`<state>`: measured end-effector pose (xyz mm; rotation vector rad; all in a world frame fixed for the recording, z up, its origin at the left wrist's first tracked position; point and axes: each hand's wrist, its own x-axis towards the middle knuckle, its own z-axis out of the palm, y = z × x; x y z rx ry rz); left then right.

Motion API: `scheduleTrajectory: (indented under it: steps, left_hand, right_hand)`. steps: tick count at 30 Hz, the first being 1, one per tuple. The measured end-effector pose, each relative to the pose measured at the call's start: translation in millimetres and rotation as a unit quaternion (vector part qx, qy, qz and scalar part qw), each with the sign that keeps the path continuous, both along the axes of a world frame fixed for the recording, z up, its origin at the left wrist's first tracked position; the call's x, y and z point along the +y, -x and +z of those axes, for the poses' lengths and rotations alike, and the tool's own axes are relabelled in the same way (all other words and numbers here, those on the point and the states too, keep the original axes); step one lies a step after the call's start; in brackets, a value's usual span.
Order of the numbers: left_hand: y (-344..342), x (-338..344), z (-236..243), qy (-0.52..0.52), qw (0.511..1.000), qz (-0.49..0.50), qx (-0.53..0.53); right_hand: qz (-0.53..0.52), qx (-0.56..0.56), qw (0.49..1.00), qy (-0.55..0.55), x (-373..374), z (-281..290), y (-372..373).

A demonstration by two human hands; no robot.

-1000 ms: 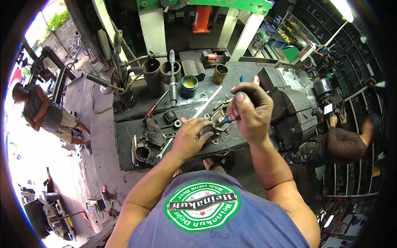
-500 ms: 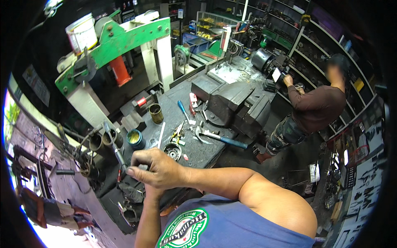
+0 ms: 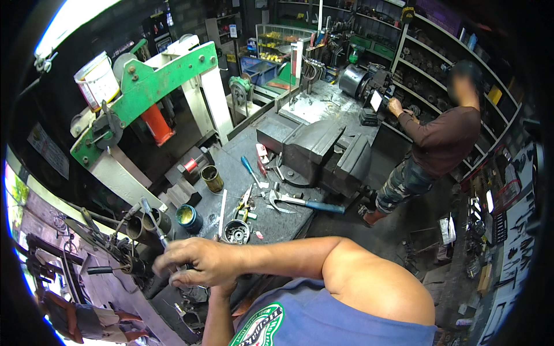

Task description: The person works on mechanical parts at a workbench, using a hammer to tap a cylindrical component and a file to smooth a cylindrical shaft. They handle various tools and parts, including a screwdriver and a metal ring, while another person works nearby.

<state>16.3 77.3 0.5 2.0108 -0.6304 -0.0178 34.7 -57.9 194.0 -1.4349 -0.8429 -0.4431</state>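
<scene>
My right hand [image 3: 199,262] reaches leftward over the bench, fingers curled around something I cannot make out. My left hand [image 3: 225,286] is mostly hidden beneath it, with only part near the wrist showing. Just beyond them lie a round metal housing [image 3: 235,232], yellow-handled pliers [image 3: 248,202], a long white strip [image 3: 223,210] and a blue jar of yellowish grease [image 3: 186,215]. A blue-handled hammer [image 3: 323,206] rests farther right.
A large vise [image 3: 306,144] occupies the bench [image 3: 236,155] below a green-and-white press frame [image 3: 156,75]. A person [image 3: 438,138] in brown works at a machine [image 3: 355,81] on the right; another person [image 3: 86,314] is at lower left. Metal containers [image 3: 138,228] crowd the bench's left end.
My view has swung right from the bench toward the vise and co-worker. My right hand has come across leftward over my left hand; the blue tool it held earlier is no longer visible in it.
</scene>
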Motion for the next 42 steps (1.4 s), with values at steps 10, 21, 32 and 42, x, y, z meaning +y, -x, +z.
scheduleTrajectory:
  steps: [10,21,32,42]
  left_hand:
    - [8,11,76,0.033,0.994,0.009,-0.102]
    - [3,20,74,-0.032,0.990,0.018,-0.135]
    - [15,-2,90,0.031,0.988,0.068,-0.133]
    - [21,-3,101,-0.015,0.979,0.071,-0.189]
  right_hand:
    - [0.161,0.107,0.927,0.323,-48,46,-7]
    - [-0.042,-0.174,0.747,0.640,-55,94,20]
    - [-0.020,-0.125,0.757,0.641,-54,104,27]
    - [-0.024,-0.142,0.755,0.640,-54,103,17]
